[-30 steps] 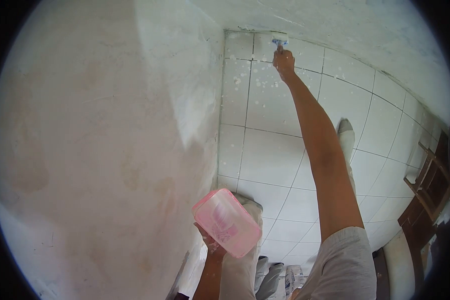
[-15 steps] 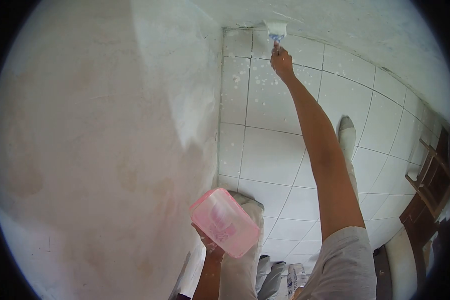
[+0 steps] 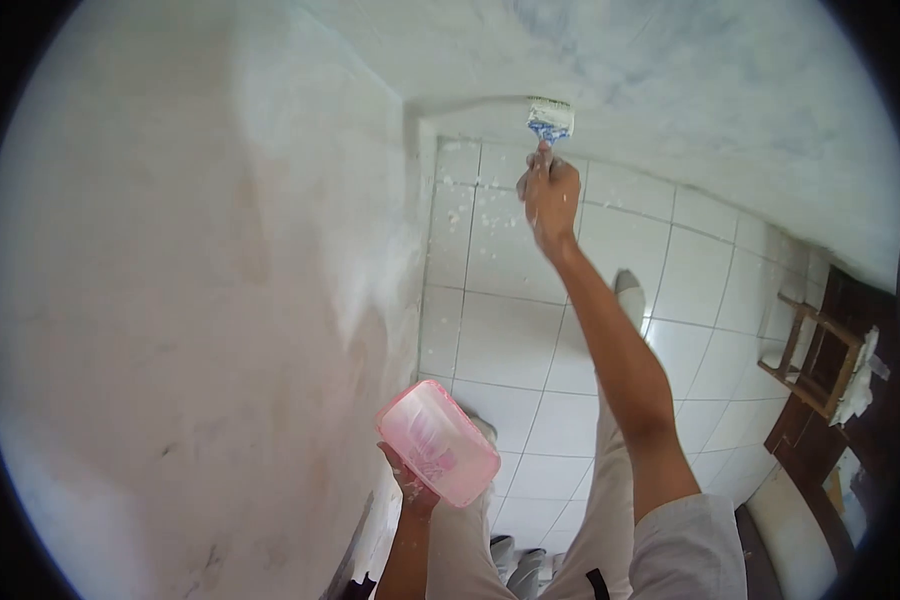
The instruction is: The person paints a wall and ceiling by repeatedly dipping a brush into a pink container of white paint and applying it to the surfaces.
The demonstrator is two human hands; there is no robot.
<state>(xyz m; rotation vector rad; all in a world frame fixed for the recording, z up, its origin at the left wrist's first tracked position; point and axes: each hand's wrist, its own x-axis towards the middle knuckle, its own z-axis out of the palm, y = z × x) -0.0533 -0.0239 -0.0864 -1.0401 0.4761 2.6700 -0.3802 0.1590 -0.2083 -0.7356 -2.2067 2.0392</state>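
Observation:
Gripped in my right hand (image 3: 552,198) is a paintbrush (image 3: 550,121) with a blue-marked ferrule and white paint on its bristles. Its bristles point away from me, right at the pale far wall (image 3: 670,100). My arm is stretched out over the floor. Low in the view, my left hand (image 3: 410,482) is wrapped around a pink plastic tub (image 3: 470,462). White paint coats the tub's inside, with a pinker patch showing at the bottom.
A patchy whitish wall (image 3: 190,300) rises on the left and meets the far wall in a corner. White floor tiles (image 3: 510,340) carry paint spatters near that corner. My feet stand below. On the right is a wooden stool-like frame (image 3: 815,360) with white material on it.
The brush has gone from the foot of the far wall to higher up it, with my right hand raised. My view has shifted, and the tub stays in my left hand.

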